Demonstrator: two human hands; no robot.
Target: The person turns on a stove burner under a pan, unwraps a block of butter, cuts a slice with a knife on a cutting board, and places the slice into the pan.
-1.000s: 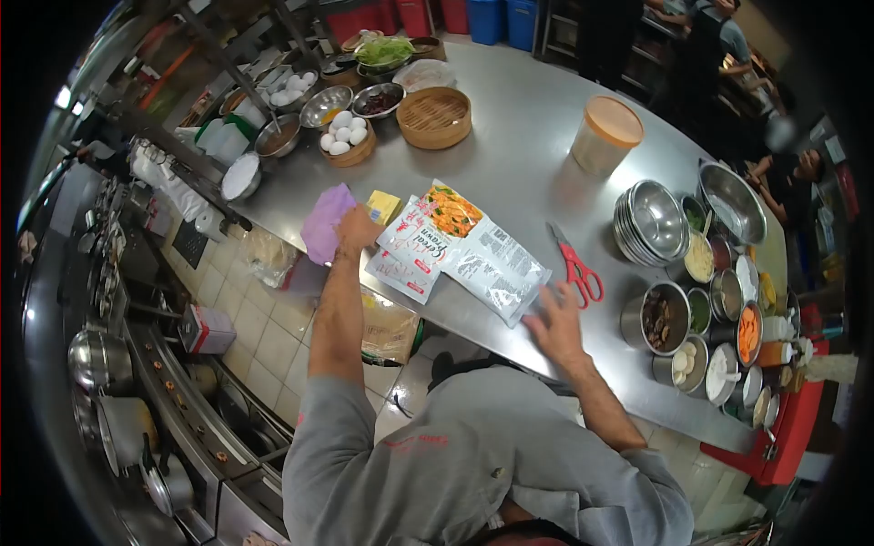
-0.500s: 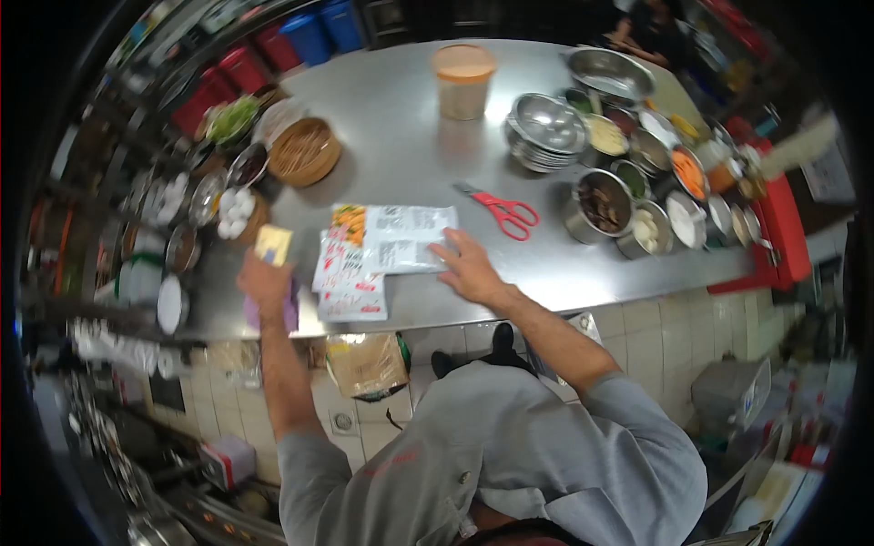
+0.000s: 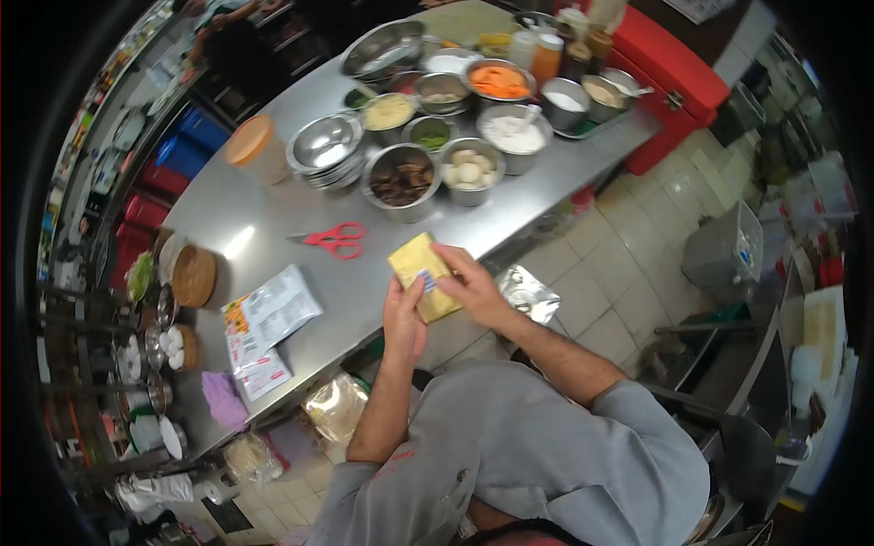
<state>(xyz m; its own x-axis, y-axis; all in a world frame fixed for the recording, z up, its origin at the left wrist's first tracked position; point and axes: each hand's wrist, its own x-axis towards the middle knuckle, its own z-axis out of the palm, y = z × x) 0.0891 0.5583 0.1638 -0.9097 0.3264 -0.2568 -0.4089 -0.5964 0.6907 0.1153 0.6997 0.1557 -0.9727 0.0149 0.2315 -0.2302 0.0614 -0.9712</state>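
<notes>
The yellow packet (image 3: 410, 258) is up between the two hands, tilted, at the near edge of the table (image 3: 273, 211). The left hand (image 3: 403, 314) grips it from the lower left, thumb across its face. The right hand (image 3: 469, 287) has the right side, its thumb also on the front and its fingers at the upper right edge. So both hands are closed on the packet, pinching it from either side.

Just beyond, to the left, lie the red-handled scissors (image 3: 339, 240). Past the packet stand a pot of dark brown pieces (image 3: 401, 182) and a pot of pale round pieces (image 3: 471, 171). Farther left, overlapping printed packets (image 3: 282, 308) lie flat by the table's edge, with a crumpled purple cloth (image 3: 223, 400) near them. Over there too are a round bamboo steamer (image 3: 194, 276) and, near it, some eggs (image 3: 171, 346). A stack of metal bowls (image 3: 325, 146) stands beside an orange-lidded tub (image 3: 256, 150).
</notes>
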